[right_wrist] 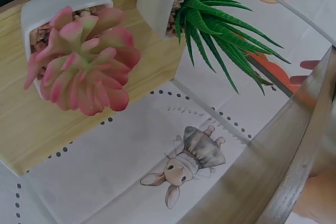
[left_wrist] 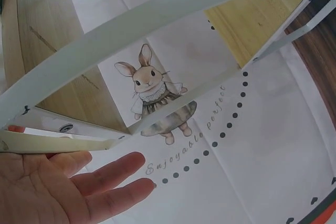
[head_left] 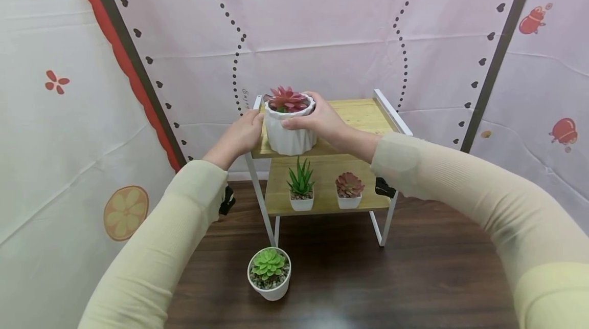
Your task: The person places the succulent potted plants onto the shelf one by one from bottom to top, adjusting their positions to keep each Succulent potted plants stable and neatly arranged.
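In the head view my right hand [head_left: 324,122] grips the rim and side of a white ribbed pot with a pink-red succulent [head_left: 290,124]. This pot is at the front left of the top shelf; whether its base touches the wood cannot be told. My left hand [head_left: 243,132] is at the left rail of the shelf rack, just left of the pot. In the left wrist view, the left hand's fingers [left_wrist: 113,174] extend loosely beside the white metal rail [left_wrist: 79,142]. The right wrist view shows only a blurred bit of the right hand [right_wrist: 317,200], the pot hidden.
On the lower shelf [head_left: 326,206] stand a small aloe-like plant [head_left: 301,185] and a reddish succulent [head_left: 349,191] in white pots. A green succulent in a round white pot [head_left: 269,272] sits on the dark wooden floor [head_left: 349,278]. Printed cloth [head_left: 322,22] hangs behind.
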`<state>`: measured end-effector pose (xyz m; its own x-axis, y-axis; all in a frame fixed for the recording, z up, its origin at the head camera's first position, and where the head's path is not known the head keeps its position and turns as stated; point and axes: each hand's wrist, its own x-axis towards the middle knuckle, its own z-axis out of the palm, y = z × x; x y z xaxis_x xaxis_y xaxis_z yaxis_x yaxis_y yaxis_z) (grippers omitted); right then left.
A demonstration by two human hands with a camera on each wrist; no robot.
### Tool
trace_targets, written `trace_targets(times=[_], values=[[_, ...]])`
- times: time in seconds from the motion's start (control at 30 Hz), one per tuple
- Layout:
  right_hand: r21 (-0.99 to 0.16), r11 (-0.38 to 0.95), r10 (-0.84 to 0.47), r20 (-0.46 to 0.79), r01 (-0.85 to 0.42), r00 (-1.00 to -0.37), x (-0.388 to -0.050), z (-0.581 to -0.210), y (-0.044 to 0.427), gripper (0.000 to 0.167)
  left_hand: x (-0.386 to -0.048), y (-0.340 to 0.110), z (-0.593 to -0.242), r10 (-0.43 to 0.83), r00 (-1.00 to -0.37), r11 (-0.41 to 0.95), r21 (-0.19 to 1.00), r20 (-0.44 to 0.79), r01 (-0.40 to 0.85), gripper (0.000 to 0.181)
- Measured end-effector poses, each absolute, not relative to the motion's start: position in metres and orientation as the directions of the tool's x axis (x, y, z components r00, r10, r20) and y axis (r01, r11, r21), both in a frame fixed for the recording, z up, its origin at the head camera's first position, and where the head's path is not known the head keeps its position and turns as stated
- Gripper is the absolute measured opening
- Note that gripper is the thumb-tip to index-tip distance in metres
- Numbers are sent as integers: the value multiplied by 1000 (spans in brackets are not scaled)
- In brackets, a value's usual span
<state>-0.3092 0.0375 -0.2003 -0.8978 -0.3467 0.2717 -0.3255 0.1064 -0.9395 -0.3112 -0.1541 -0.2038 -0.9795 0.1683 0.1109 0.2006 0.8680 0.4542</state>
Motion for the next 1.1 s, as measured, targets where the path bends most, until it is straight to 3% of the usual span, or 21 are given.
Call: trace_targets(times=[0.47,1.1], values=[[-956,60,-340,250,-286,-906,-315,-199,37,78,-311,-153,-200,172,-980,872,446,104,201,53],[-950,24,-406,275,-311,-872,-323,-204,36,75,-313,-154,-203,173,-979,880,430,104,201,52]])
